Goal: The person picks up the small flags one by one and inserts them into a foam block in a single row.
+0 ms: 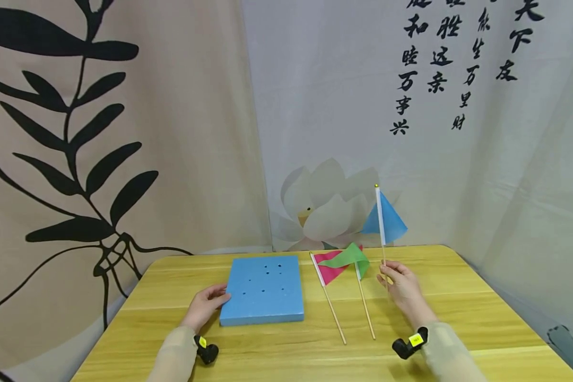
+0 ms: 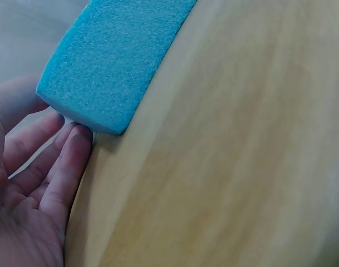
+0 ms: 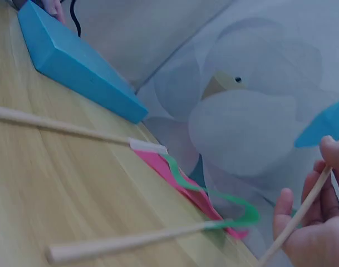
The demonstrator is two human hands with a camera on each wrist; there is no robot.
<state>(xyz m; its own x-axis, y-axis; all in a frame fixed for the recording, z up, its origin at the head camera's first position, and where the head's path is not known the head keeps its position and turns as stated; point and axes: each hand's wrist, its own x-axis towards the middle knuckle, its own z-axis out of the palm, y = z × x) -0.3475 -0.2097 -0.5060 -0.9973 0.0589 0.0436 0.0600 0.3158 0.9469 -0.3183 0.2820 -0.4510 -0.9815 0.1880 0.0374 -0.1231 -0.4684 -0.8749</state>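
A blue foam block (image 1: 262, 307) with several small holes in its top lies flat on the table. My left hand (image 1: 205, 305) touches its left edge, the thumb at the top and the other fingers along the side (image 2: 47, 167). In my right hand (image 1: 403, 289) is the wooden stick of a blue flag (image 1: 392, 220), pinched between thumb and fingers and held upright above the table. Between the block and that hand lie a pink flag (image 1: 327, 273) and a green flag (image 1: 350, 257), the green cloth partly over the pink one.
The wooden table (image 1: 277, 355) ends at a back edge just behind the block. A printed curtain (image 1: 196, 132) hangs behind it. Sticks of the two lying flags point towards the table's front.
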